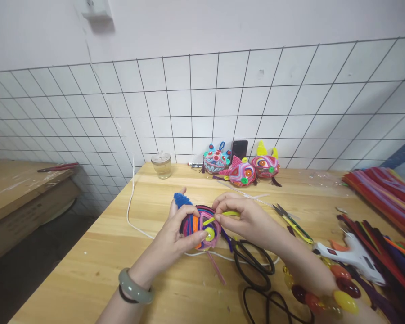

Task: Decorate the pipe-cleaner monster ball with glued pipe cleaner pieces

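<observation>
My left hand [180, 229] is wrapped round a colourful pipe-cleaner ornament [196, 221] with orange, blue and pink bands and a fuzzy blue tip [182, 200]. Its thumb rests beside a round yellow-green eye piece [209, 234]. Between the thumb and fingers of my right hand [238, 216] is a yellow-green pipe cleaner [230, 213], one end lying against the ornament's face. Black-handled scissors [253, 261] lie just under my right wrist, their blades partly hidden. A loose pink pipe cleaner [216, 268] lies below the ornament.
Finished ornaments [243, 173] and a phone [239, 149] stand by the tiled wall. A lidded glass [161, 165] is at the back left. To the right are tweezer-like yellow-handled snips [293, 223], a white glue gun [354, 256] and bundled pipe cleaners [384, 193]. A white cable [131, 211] crosses the table.
</observation>
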A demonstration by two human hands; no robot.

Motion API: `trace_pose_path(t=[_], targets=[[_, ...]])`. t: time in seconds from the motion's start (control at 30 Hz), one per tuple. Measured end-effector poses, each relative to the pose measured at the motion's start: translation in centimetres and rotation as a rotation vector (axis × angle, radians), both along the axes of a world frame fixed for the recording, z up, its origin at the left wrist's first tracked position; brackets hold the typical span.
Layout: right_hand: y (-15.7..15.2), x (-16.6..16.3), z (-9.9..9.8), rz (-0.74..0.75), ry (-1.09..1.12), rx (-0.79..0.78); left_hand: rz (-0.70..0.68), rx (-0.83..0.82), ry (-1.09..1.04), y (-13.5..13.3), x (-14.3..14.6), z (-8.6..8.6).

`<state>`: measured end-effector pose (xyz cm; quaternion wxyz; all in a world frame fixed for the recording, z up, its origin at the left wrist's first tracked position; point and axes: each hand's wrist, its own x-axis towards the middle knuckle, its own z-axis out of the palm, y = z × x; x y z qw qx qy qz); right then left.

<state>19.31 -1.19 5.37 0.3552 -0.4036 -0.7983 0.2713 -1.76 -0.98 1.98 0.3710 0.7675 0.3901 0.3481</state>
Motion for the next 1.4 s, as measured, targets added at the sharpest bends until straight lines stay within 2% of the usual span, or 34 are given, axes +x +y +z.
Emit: trace_pose_path(t=[0.3,0.67,0.87,1.17,1.4], targets=[[0.0,0.0,-0.1,-0.020,-0.021,0.024,-0.022,0.006,-0.010,-0.1,0.1,-0.2],[0.0,-0.2,-0.1,-0.067,-0.039,-0.001,-0.008,-0.064,-0.088,0.1,0.3,-0.3],[0.1,-0.2,-0.5,-0.085,-0.043,-0.021,0.028,-0.199,-0.248,0.4,0.3,-1.1],[0.5,0.0,-1.0,-0.041,-0.138,-0.040,-0.127,-0.393,-0.331,1.1,0.2,-1.5],[0.4,-0.4,-1.2,0.004,-0.162,-0.056,-0.138,-0.302,-0.188,1.1,-0.7,-1.1]])
